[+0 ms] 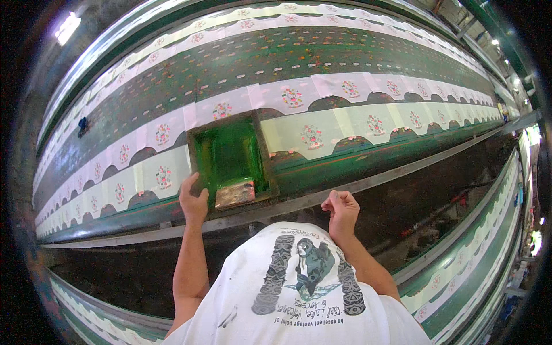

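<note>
Just left of the frame's centre, a wooden-framed printing screen point(230, 158) lies flat on a long printing table point(322, 192), its mesh flooded with bright green ink and a paler, pinkish patch showing at its near end. The left hand point(194, 201) sits at the screen's lower left corner: the fingers curl over the frame's left edge and the thumb lies along the near side, so the hand is closed around the wood in a grip, not spread. The forearm runs straight down to the lower edge of the picture.

The right hand point(341, 208) is to the right of centre, well apart from the screen and just below the grey metal rail point(402, 172) that runs along the table's near edge. Its fingers are folded into a loose fist with the knuckles up; whether anything is pinched inside it cannot be told. It does not touch the screen.

Under and around the screen stretches a long strip of cloth point(322, 129), pale bands printed with round floral motifs above dark green scalloped arches, curving from the left of the frame to the upper right. A second printed strip point(460, 270) runs along the lower right. The person's white printed shirt point(299, 293) fills the bottom centre.
</note>
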A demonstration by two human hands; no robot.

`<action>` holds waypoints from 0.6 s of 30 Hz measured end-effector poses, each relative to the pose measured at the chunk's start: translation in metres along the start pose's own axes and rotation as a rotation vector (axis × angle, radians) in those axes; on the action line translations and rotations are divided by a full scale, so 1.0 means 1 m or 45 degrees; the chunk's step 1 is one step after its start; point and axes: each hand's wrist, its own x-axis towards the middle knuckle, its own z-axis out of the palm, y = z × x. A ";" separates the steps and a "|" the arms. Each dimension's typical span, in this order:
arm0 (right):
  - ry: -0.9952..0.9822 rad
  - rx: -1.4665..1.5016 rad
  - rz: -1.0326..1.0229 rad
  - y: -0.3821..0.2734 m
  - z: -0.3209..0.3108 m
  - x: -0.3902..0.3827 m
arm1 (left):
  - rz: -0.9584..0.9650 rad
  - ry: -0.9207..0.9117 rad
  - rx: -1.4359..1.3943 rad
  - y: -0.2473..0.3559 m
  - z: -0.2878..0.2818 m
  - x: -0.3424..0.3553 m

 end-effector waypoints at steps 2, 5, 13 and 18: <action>-0.102 -0.212 -0.114 -0.003 0.011 -0.009 | -0.109 -0.032 -0.138 -0.002 0.001 0.004; -0.290 -0.401 -0.291 -0.006 0.030 -0.022 | -0.172 -0.019 -0.355 -0.005 0.006 0.010; -0.431 -0.962 -0.846 -0.027 0.037 -0.029 | 0.104 0.052 -0.559 0.060 0.083 -0.007; -0.364 -1.137 -1.117 -0.052 0.011 -0.002 | 0.023 -0.067 -0.593 0.110 0.164 -0.023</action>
